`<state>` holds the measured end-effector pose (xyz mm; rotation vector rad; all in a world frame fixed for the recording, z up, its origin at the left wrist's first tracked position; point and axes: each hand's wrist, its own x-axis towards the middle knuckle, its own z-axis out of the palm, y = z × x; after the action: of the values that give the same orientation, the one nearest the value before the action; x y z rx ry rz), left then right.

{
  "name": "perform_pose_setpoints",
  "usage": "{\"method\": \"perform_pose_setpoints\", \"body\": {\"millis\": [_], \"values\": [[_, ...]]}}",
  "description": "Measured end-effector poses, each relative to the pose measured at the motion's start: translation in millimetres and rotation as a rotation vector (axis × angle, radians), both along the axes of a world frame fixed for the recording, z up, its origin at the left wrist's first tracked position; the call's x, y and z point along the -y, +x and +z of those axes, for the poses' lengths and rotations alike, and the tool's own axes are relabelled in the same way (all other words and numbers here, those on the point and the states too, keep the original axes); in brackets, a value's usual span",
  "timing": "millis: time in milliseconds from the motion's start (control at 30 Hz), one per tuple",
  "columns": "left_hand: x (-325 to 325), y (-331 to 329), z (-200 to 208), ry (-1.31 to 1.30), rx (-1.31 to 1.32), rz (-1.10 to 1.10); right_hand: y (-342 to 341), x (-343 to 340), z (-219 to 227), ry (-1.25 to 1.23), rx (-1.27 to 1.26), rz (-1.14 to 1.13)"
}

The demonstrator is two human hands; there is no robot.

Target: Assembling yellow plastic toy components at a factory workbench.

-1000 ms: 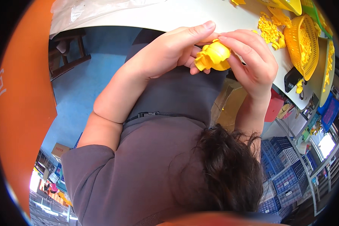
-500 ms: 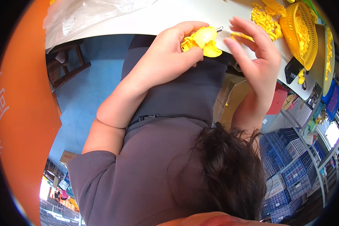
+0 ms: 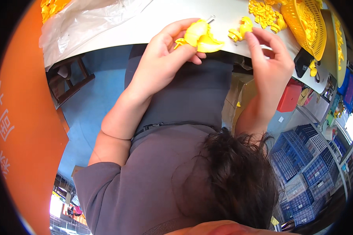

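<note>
Currently grasping a hollow, curved, bright yellow plastic shell piece point(image 3: 202, 39) over the near edge of a smooth white tabletop point(image 3: 172, 11), with the left hand point(image 3: 161, 53) curled around one end. Running lengthwise roughly left to right, pointing a flared, petal-like lip rightward and bulging in a rounded lobe away from the body. Sending out a thin grey metal rod point(image 3: 211, 18) at the far side, slanting away and to the right. Sitting between thumb and fingers, tucking its narrow pronged end into the grip and extending rightward past the fingertips, well apart from the right hand point(image 3: 272, 51).

Touching with right thumb and forefinger a second, smaller curved yellow plastic piece point(image 3: 245, 26), just beside a small yellow ring-shaped part point(image 3: 234, 35); leaving a firm pinch or a mere touch impossible to tell.

Showing farther right a loose heap of small yellow plastic parts point(image 3: 261, 13), then a slotted yellow plastic basket point(image 3: 321, 37) holding more. Spreading across the tabletop's left side, crumpled clear plastic sheeting point(image 3: 82, 25).
</note>
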<state>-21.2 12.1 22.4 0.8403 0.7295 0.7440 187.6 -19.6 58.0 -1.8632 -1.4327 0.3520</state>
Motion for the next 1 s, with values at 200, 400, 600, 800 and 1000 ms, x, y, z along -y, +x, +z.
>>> {"method": "perform_pose_setpoints", "body": {"millis": [200, 400, 600, 800, 1000], "values": [[-3.5, -9.3, -1.8, -0.013, -0.026, 0.068, 33.7, -4.7, -15.4, 0.003, 0.244, 0.125], [-4.5, -11.8, -1.3, 0.035, -0.062, 0.134, 41.0, -4.3, -32.6, -0.036, 0.332, 0.231], [-7.2, -7.4, -8.0, 0.162, -0.109, 0.142, 30.6, 1.5, -42.7, -0.008, 0.290, 0.149], [-10.5, -6.3, -10.4, 0.140, -0.081, 0.136, 15.2, -1.4, -52.4, 0.069, 0.418, 0.078], [-11.4, -5.2, -11.7, 0.135, -0.088, 0.171, 19.9, -5.6, -45.4, 0.037, 0.303, 0.011]]}}
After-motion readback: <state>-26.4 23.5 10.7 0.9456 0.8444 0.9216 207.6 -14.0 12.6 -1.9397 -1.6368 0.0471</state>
